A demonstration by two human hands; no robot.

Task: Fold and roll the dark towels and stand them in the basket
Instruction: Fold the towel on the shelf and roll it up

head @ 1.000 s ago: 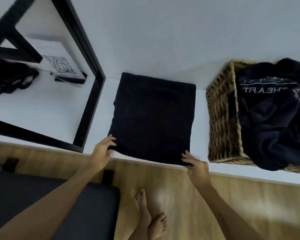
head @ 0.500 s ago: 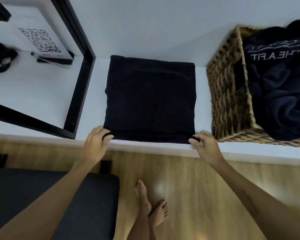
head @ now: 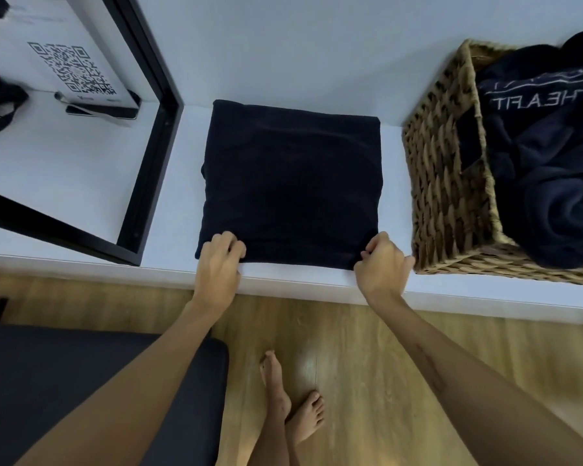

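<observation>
Dark folded towel lies flat on the white shelf, its near edge at the shelf's front edge — left hand and right hand each curl fingers round a near corner, beside the wicker basket of loose dark towels.

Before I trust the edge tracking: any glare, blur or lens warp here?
Head view: wide-angle warp bows the white shelf and woven wicker basket; glare patch on the wooden floor; folded dark towel shows little texture; the frame edges are soft.
</observation>
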